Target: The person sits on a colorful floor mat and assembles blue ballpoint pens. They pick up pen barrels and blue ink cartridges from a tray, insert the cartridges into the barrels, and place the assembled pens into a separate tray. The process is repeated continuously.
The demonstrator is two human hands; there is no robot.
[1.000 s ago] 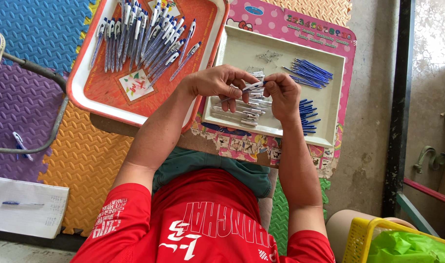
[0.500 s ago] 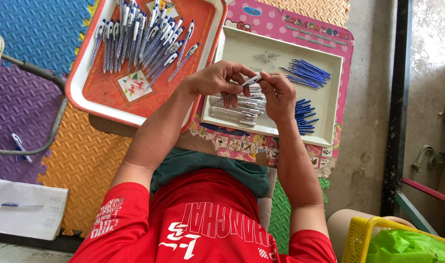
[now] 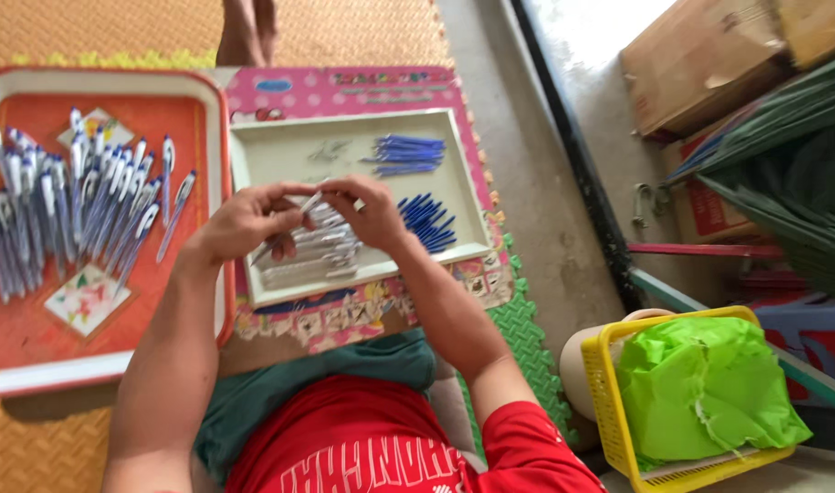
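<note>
My left hand and my right hand meet above a shallow white tray and together pinch a clear pen barrel, tilted between the fingertips. Below the hands, in the tray, lies a pile of clear barrels. Two bunches of blue refills lie in the tray's right half. To the left, a red tray holds several assembled white and blue pens.
The white tray rests on a pink patterned board over my lap. A yellow basket with a green bag stands at the right, cardboard boxes behind it. Another person's foot shows at the top.
The view has swung and zoomed, so the trays now sit lower and to the left. Both hands stay together over the white tray, still working the pen barrel.
</note>
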